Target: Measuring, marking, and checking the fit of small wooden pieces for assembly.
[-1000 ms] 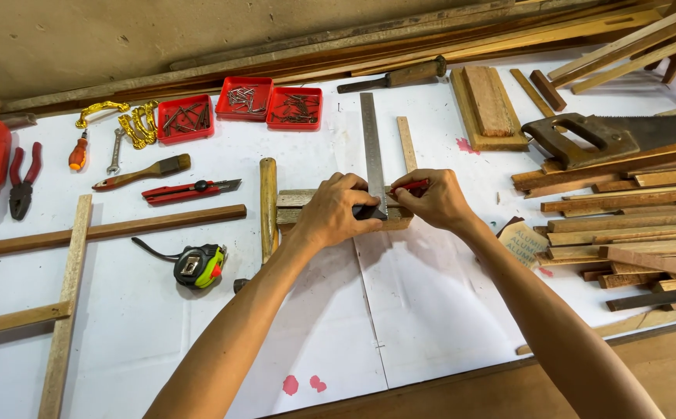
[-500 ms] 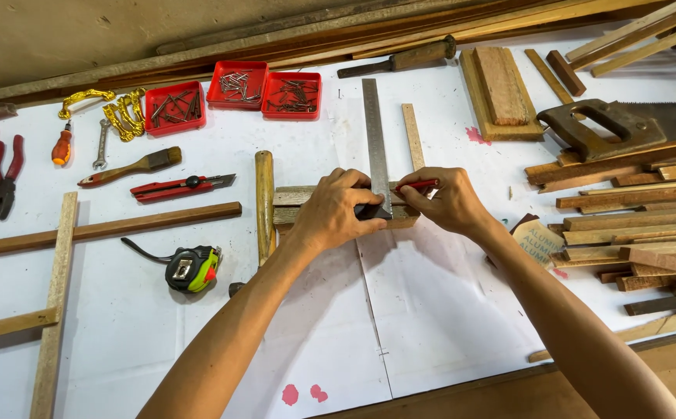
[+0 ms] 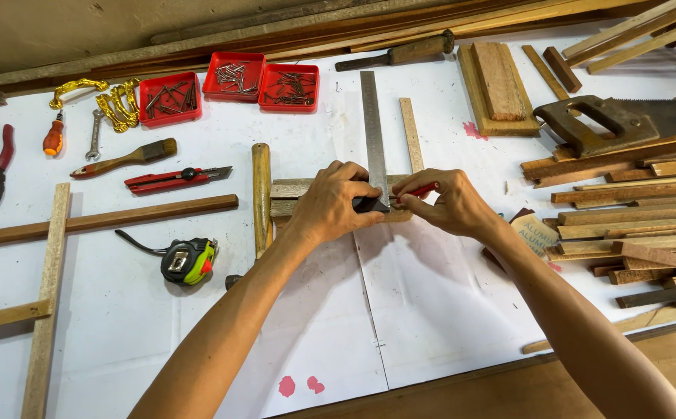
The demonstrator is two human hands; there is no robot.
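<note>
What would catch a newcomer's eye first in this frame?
At the centre of the white-covered bench, the left hand presses a metal try square against a small wooden piece, while the right hand holds a red pencil at the blade. Next come three red trays of nails along the top edge and a handsaw lying on the stacked wood strips at right.
</note>
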